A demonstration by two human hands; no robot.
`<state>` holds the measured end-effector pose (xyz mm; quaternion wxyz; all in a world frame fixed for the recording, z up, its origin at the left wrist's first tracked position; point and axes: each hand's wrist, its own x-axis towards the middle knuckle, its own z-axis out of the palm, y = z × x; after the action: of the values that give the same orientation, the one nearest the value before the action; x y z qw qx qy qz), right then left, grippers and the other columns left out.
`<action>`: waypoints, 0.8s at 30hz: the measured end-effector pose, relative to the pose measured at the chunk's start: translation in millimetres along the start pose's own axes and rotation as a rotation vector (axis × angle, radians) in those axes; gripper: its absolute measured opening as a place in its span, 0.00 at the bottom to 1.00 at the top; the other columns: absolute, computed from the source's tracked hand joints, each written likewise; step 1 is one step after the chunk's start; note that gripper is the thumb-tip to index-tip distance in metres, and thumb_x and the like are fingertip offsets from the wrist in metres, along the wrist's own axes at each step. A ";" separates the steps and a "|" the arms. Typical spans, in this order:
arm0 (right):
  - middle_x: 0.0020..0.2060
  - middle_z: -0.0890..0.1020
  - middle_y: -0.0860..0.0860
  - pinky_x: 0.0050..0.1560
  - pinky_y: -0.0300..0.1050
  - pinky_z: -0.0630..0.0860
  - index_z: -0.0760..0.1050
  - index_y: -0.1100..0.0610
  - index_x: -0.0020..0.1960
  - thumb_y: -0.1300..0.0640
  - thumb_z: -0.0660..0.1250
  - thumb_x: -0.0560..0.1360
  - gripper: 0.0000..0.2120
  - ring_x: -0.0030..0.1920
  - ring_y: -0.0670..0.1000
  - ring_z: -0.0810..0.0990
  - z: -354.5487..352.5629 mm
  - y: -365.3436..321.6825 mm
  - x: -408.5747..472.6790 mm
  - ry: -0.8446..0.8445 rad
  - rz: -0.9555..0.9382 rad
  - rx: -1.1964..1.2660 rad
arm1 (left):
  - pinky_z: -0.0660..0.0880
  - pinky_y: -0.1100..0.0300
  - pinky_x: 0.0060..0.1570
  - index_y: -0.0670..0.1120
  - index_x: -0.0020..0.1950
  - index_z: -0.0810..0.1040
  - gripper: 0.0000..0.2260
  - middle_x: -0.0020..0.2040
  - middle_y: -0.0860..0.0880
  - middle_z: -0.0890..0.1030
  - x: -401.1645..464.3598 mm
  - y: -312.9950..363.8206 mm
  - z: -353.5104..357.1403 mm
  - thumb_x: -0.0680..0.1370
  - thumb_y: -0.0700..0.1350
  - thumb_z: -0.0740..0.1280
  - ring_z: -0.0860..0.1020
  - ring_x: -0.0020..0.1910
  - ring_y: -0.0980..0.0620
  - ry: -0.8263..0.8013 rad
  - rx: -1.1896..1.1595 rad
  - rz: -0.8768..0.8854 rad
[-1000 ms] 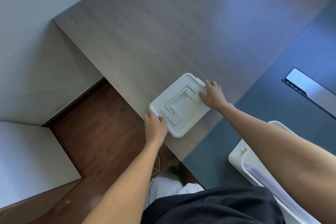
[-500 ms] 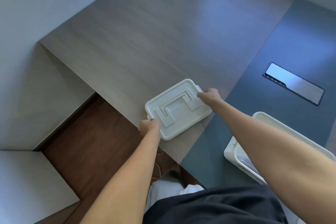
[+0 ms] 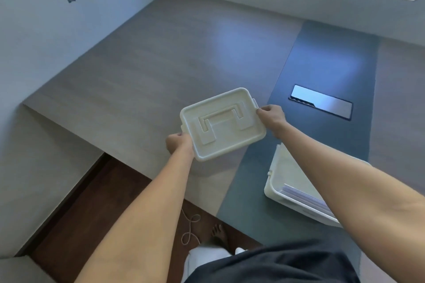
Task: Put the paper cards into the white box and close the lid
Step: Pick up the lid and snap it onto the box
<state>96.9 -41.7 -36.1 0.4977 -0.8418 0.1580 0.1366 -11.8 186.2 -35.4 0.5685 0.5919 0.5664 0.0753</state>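
A white lid [image 3: 222,123] with a flat moulded handle hangs above the table, tilted slightly. My left hand [image 3: 180,143] grips its near-left edge and my right hand [image 3: 271,117] grips its far-right edge. The open white box [image 3: 276,187] stands on the grey mat to the right, partly hidden by my right forearm. A stack of paper cards [image 3: 305,197] lies inside the box.
The wooden table [image 3: 142,71] stretches far and left, with a dark grey mat [image 3: 322,71] down its right part. A shiny rectangular cable hatch [image 3: 320,104] is set in the mat. Below the table edge are a brown floor, a cord [image 3: 189,228] and my foot.
Both hands have lifted the lid off the table and carried it up and to the right, toward the box. The view has tilted up to show the window.
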 end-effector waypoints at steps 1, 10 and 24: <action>0.55 0.83 0.60 0.60 0.57 0.79 0.81 0.64 0.53 0.55 0.65 0.74 0.15 0.56 0.60 0.81 -7.9 0.4 -3.0 0.022 -0.008 0.038 | 0.73 0.57 0.45 0.37 0.53 0.82 0.09 0.48 0.44 0.80 -4.1 6.5 2.4 0.76 0.34 0.64 0.82 0.50 0.43 -0.005 -0.006 0.019; 0.46 0.85 0.52 0.52 0.48 0.80 0.79 0.52 0.42 0.49 0.73 0.71 0.07 0.45 0.51 0.81 -91.7 25.6 -41.4 0.227 -0.029 0.351 | 0.77 0.58 0.45 0.38 0.52 0.81 0.10 0.53 0.42 0.83 -48.9 38.8 28.4 0.72 0.32 0.69 0.82 0.46 0.45 -0.219 -0.047 0.090; 0.40 0.83 0.55 0.44 0.45 0.79 0.80 0.59 0.42 0.52 0.76 0.72 0.11 0.38 0.51 0.79 -197.2 124.7 -132.7 0.472 0.066 0.474 | 0.82 0.49 0.53 0.42 0.37 0.80 0.07 0.37 0.45 0.83 -121.9 5.2 80.4 0.72 0.36 0.75 0.83 0.40 0.44 -0.635 0.116 0.172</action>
<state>-59.9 -254.8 8.3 0.6245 -0.7055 0.3234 -0.0869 7.9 48.2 8.7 0.6735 0.6630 0.3122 -0.0974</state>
